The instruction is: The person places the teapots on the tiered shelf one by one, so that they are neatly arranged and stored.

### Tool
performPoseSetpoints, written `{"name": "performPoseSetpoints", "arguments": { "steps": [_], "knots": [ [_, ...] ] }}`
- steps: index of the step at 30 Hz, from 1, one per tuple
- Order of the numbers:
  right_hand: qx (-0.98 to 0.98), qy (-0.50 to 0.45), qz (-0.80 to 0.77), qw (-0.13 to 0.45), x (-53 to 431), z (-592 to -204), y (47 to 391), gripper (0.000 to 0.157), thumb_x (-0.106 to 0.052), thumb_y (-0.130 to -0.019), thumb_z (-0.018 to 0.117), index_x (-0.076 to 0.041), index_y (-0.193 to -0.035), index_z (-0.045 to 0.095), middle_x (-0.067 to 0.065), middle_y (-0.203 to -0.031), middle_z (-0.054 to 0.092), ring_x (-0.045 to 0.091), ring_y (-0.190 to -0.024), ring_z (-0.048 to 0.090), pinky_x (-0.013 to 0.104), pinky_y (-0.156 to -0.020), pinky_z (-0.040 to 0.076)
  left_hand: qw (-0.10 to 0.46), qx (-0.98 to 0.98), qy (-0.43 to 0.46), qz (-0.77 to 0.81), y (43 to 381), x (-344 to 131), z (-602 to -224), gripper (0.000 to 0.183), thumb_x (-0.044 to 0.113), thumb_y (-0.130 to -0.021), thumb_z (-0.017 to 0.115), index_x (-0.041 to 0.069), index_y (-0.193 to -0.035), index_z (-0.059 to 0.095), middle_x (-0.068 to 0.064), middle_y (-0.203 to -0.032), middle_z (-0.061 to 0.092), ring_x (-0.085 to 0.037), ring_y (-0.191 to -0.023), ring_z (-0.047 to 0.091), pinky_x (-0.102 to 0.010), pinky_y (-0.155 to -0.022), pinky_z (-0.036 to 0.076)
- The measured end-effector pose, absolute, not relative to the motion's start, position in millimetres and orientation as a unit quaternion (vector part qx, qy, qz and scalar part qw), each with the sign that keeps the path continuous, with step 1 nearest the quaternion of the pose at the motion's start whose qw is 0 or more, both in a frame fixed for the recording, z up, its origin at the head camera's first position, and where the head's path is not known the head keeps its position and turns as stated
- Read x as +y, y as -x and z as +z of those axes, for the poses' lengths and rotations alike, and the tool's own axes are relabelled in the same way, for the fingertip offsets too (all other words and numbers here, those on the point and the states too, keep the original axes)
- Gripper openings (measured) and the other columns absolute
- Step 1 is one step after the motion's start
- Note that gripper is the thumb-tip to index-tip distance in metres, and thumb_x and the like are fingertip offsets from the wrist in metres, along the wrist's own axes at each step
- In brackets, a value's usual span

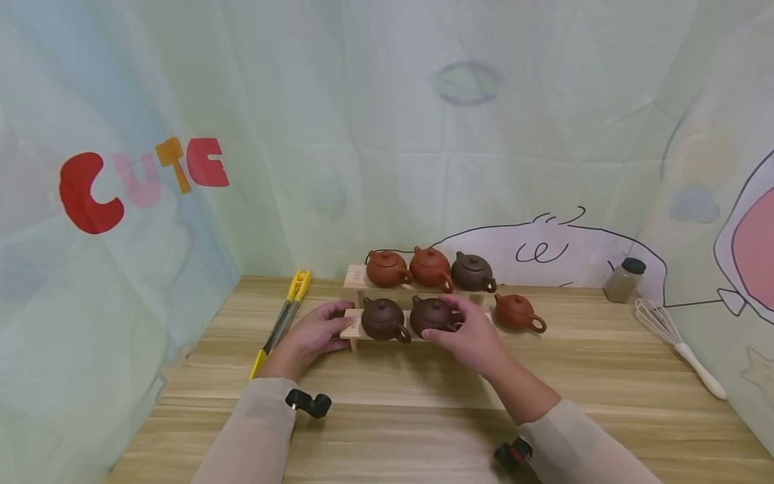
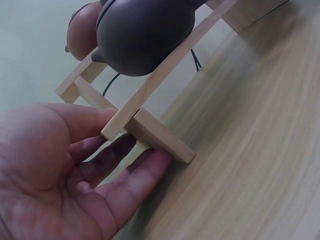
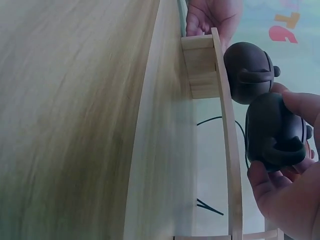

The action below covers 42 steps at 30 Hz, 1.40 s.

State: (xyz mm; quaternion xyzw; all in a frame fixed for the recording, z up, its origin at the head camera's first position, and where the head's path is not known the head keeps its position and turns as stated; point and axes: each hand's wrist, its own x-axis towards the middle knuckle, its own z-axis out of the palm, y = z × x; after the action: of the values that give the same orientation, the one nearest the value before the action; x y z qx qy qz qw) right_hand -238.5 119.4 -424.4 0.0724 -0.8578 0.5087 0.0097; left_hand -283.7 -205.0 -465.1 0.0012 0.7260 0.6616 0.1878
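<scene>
A two-step wooden display stand (image 1: 351, 323) carries small clay teapots. My left hand (image 1: 318, 331) grips the left end of its lower step, thumb on the plank and fingers below by the leg (image 2: 162, 136). My right hand (image 1: 474, 336) holds a dark brown teapot (image 1: 431, 317) around its body; in the right wrist view it appears slightly above the plank (image 3: 229, 135). Left of it, another dark teapot (image 1: 383, 318) sits on the lower step. On the upper step stand two reddish-brown teapots (image 1: 388, 269) and a dark one (image 1: 473, 271).
A reddish-brown teapot (image 1: 516, 312) stands on the table right of the stand. Yellow-and-grey tongs (image 1: 283, 324) lie at the left. Far right are a black-lidded jar (image 1: 624, 281) and a whisk (image 1: 689, 356). A printed cloth (image 1: 387, 168) hangs behind the table.
</scene>
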Motion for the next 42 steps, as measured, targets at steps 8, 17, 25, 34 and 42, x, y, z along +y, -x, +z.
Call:
{"name": "performPoseSetpoints", "arguments": {
  "steps": [8, 17, 25, 34, 42],
  "knots": [
    [-0.863, -0.085, 0.498, 0.015, 113.2, -431.8, 244.6, 0.079, -0.029, -0.084, 0.093, -0.01, -0.152, 0.057, 0.013, -0.146, 0.065, 0.029, -0.127, 0.065, 0.047, -0.106, 0.056, 0.188, 0.727, 0.002, 0.661, 283.1, -203.2, -462.6, 0.052, 0.013, -0.113, 0.051, 0.007, -0.163, 0.04, -0.023, -0.164, 0.046, -0.022, -0.123, 0.067, -0.047, -0.105, 0.061],
    [-0.868, -0.081, 0.491, 0.015, 112.1, -434.7, 244.3, 0.078, -0.032, -0.084, 0.094, -0.015, -0.151, 0.058, 0.012, -0.146, 0.063, 0.031, -0.131, 0.063, 0.051, -0.11, 0.054, 0.19, 0.725, 0.005, 0.662, 282.3, -204.0, -463.2, 0.052, 0.012, -0.112, 0.051, 0.006, -0.163, 0.039, -0.025, -0.163, 0.046, -0.021, -0.121, 0.067, -0.046, -0.103, 0.061],
    [-0.855, -0.068, 0.515, 0.01, 125.9, -433.4, 237.2, 0.072, -0.038, -0.091, 0.087, -0.018, -0.152, 0.057, 0.012, -0.152, 0.062, 0.034, -0.134, 0.064, 0.051, -0.111, 0.055, 0.191, 0.727, 0.006, 0.659, 282.2, -203.7, -462.8, 0.053, 0.013, -0.112, 0.051, 0.006, -0.163, 0.039, -0.024, -0.163, 0.047, -0.021, -0.121, 0.067, -0.043, -0.101, 0.062],
    [-0.833, -0.073, 0.547, 0.023, 167.3, -425.6, 218.9, 0.057, -0.03, -0.099, 0.079, -0.009, -0.148, 0.057, 0.019, -0.146, 0.062, 0.036, -0.133, 0.063, 0.045, -0.109, 0.057, 0.189, 0.728, 0.008, 0.659, 283.3, -204.0, -462.7, 0.051, 0.015, -0.112, 0.054, 0.007, -0.161, 0.042, -0.021, -0.163, 0.045, -0.024, -0.125, 0.066, -0.042, -0.1, 0.063],
    [-0.882, -0.044, 0.468, 0.041, 220.8, -430.1, 215.6, 0.061, -0.037, -0.101, 0.076, -0.008, -0.149, 0.054, 0.019, -0.143, 0.063, 0.038, -0.134, 0.062, 0.04, -0.102, 0.056, 0.19, 0.732, 0.013, 0.655, 285.2, -205.6, -464.2, 0.052, 0.017, -0.113, 0.054, 0.009, -0.162, 0.042, -0.02, -0.163, 0.046, -0.025, -0.127, 0.066, -0.045, -0.104, 0.061]
  ]
}}
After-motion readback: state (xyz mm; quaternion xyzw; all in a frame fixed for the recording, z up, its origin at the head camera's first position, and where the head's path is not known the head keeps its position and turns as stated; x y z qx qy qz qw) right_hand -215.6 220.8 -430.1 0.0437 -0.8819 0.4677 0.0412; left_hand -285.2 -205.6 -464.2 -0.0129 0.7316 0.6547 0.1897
